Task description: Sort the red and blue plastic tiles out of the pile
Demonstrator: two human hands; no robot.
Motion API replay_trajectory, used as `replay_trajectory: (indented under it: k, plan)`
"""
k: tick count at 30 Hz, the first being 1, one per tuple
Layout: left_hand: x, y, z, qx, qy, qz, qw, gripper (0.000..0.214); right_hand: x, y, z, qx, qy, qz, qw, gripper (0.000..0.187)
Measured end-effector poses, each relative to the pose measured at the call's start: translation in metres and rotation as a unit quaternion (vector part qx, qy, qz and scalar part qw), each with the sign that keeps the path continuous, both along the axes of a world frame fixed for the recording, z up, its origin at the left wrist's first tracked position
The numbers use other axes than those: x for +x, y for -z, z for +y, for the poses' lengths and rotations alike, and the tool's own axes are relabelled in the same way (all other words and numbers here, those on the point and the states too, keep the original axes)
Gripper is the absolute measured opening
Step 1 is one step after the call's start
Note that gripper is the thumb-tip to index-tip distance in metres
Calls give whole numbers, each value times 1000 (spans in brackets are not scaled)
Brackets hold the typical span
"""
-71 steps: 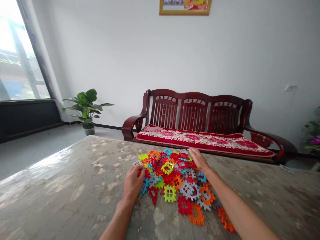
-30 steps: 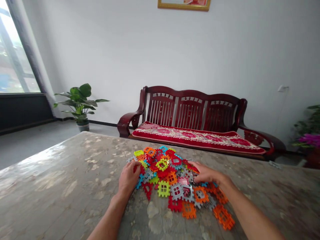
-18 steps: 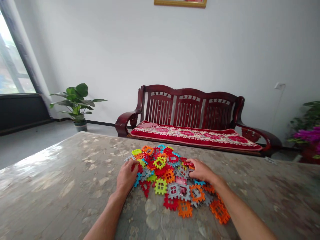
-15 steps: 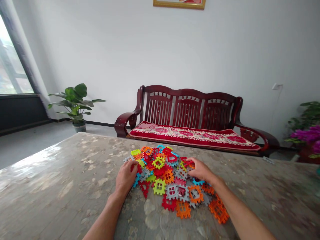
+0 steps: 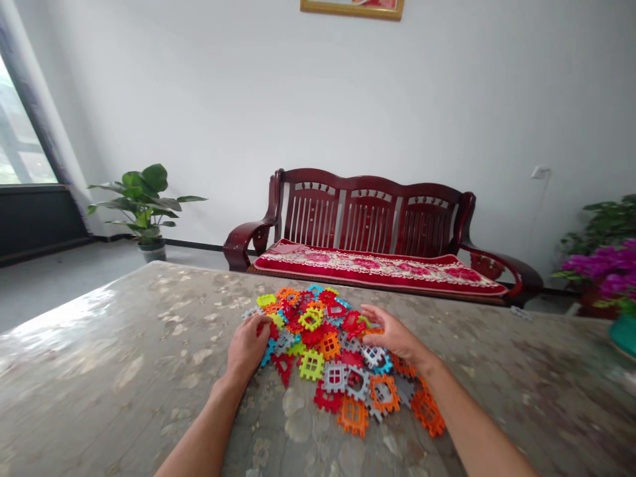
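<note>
A heap of flat plastic interlocking building pieces (image 5: 312,364) lies on the table, in red, orange, grey, blue and lime green. Many have notched edges and window-like cut-outs. At the heap's left edge rests my left hand (image 5: 247,348), its fingers bent loosely against the outer pieces and partly hidden. My right hand (image 5: 392,336) is at the right edge, thumb and fingers apart around a red piece (image 5: 354,323) and an orange one. Closest to me lie an orange window piece (image 5: 353,415) and another orange piece (image 5: 428,411) beside my right forearm.
The table (image 5: 124,371) has a patterned grey-brown cover. Behind it stands a dark red wooden bench (image 5: 370,218) with a red floral seat cover (image 5: 377,265). A potted plant (image 5: 149,205) is at the left, purple flowers (image 5: 603,268) at the right.
My right hand has spread its fingers a little wider, and pieces near it have shifted; a grey one now shows below it. The view has turned slightly right. My left hand stays at the heap's edge.
</note>
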State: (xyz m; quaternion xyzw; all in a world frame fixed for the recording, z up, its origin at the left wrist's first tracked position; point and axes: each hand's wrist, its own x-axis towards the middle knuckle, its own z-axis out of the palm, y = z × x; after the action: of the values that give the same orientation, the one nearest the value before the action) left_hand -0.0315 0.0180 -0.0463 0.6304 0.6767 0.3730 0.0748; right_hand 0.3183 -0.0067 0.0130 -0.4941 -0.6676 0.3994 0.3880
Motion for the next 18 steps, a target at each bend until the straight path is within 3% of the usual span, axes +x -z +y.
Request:
replay_trajectory:
  k: [6,9,18]
  plan:
    - [0,-1,1,-13,6,13,1000,26,21,26,-30,28,100,-100,990,65]
    - [0,-2,1,-20,8,16,1000,26,20,37,-48,54,115,-174,977,63]
    - [2,-7,-1,-33,5,34,999,27,-1,35,-57,105,144,-350,920,59]
